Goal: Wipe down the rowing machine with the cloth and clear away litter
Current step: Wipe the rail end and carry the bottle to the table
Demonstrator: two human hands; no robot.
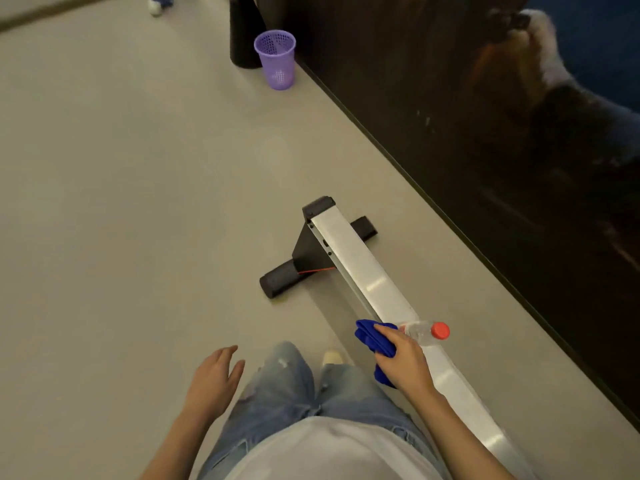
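Observation:
The rowing machine's silver rail (360, 268) runs from lower right up to a black end cap, with a black cross foot (277, 280) on the floor. My right hand (403, 363) grips a bunched blue cloth (372, 337) and, with it, a clear plastic bottle (420, 332) with a red cap, just over the rail's near side. My left hand (216, 377) hangs free above the floor, fingers relaxed and holding nothing.
A purple mesh waste basket (277, 60) stands on the grey floor at the back beside a black cone-shaped object (244, 36). A dark wall panel (485, 133) runs along the right. Another person's shoe (156, 5) shows at the top left.

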